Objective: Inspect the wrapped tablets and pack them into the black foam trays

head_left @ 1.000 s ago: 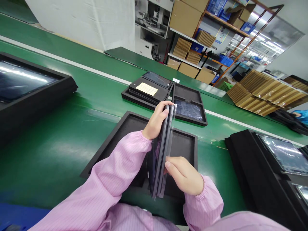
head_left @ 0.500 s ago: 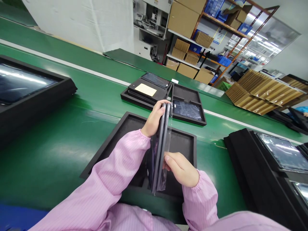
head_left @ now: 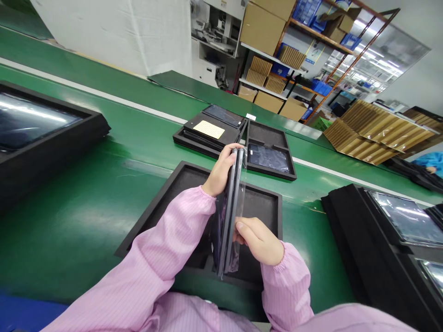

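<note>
A pair of tablets stands on edge, face to face, over a black foam tray with compartments. My left hand is closed around their far upper end, thumb on the near side and fingers over the top. Clear plastic film hangs loosely along the right side of the right tablet. My right hand pinches that film about halfway down, its fingertips partly hidden behind it. Whether the tablets' lower edge touches the tray, I cannot tell.
Beyond my hands lie a foam tray with stacked tablets and a yellow note, and another tray holding one wrapped tablet. Stacked black trays stand right, a large tray left. A co-worker's blue sleeve shows far right.
My right hand has shifted very slightly left with the film. The tablets and my left hand look unmoved. At the far right, the co-worker's sleeve has come further into view.
</note>
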Available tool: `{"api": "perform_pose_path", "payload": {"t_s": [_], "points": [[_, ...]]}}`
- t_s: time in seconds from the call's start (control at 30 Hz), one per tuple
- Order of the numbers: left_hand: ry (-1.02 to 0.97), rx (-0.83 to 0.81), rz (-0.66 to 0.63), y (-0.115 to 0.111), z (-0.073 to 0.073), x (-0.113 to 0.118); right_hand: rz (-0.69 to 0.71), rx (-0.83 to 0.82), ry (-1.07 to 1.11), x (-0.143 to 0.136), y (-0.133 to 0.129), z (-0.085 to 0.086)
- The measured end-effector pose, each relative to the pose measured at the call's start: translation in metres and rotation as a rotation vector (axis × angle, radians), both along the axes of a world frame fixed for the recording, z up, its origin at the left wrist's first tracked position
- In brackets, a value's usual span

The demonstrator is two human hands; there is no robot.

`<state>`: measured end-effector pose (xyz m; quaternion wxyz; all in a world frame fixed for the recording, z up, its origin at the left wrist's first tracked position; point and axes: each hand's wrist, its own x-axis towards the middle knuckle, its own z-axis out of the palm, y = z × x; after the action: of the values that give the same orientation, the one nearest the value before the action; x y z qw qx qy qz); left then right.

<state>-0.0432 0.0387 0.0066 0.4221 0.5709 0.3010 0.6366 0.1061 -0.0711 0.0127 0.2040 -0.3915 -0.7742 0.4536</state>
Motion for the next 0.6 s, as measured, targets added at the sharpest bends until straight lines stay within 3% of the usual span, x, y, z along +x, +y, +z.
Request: {"api": "perform_pose_path", "payload": {"t_s": [0.27, 0.4, 0.6], "points": [[0.008, 0.010, -0.026, -0.006, 0.003, 0.001, 0.017, 0.019, -0.023, -0.002, -0.003, 0.007], [0.061, 0.046, -0.067, -0.012, 0.004, -0.001, -0.161, 0.157, -0.027, -0.008, -0.007, 0.012], [0.180, 0.236, -0.209, -0.008, -0.010, -0.005, -0.434, 0.272, 0.132, -0.014, 0.003, 0.014]]}}
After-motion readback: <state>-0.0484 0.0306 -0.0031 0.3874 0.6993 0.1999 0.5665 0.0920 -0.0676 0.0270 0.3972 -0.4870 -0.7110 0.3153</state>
